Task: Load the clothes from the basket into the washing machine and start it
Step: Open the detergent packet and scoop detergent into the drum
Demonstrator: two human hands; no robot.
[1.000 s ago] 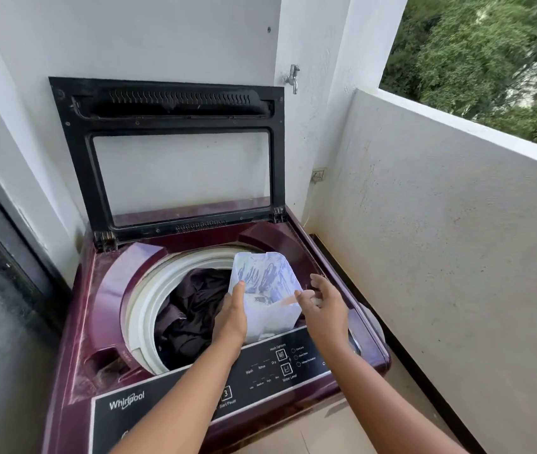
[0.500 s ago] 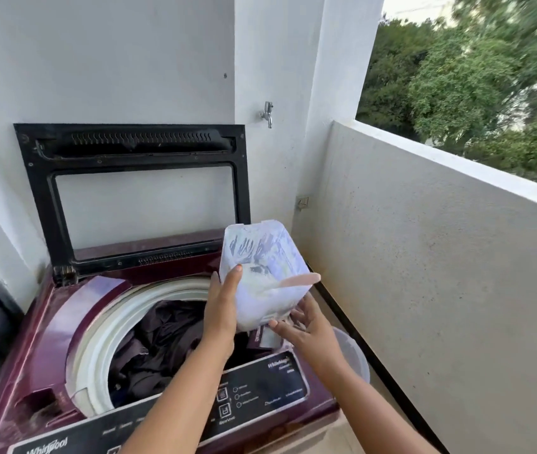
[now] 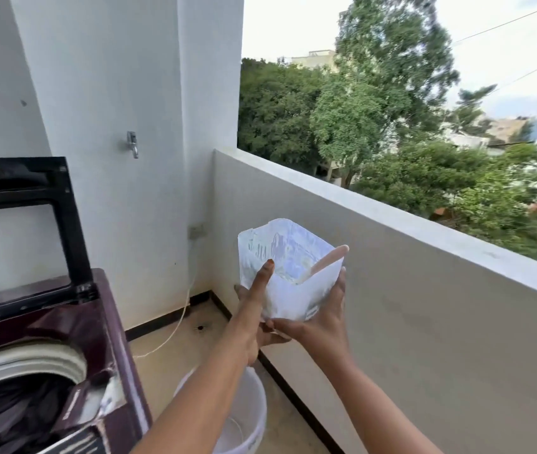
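Observation:
An open white detergent pouch (image 3: 288, 283) is held up in front of the balcony wall, with a pink scoop handle (image 3: 329, 261) sticking out of its top. My left hand (image 3: 254, 303) grips its left side, thumb up along the front. My right hand (image 3: 321, 317) cups its bottom and right side. The maroon top-load washing machine (image 3: 93, 326) stands at the lower left with its black lid (image 3: 64, 208) raised. Dark clothes (image 3: 11, 417) lie in its drum.
A white bucket (image 3: 247, 407) stands on the floor between the machine and the balcony parapet (image 3: 408, 290). A tap (image 3: 132, 144) juts from the white pillar, and a thin hose (image 3: 175, 326) runs down to the floor. Trees lie beyond the parapet.
Both hands lifted the pouch off the machine's top and carried it right, out over the floor beside the parapet. The view swung right, leaving only the machine's right part visible.

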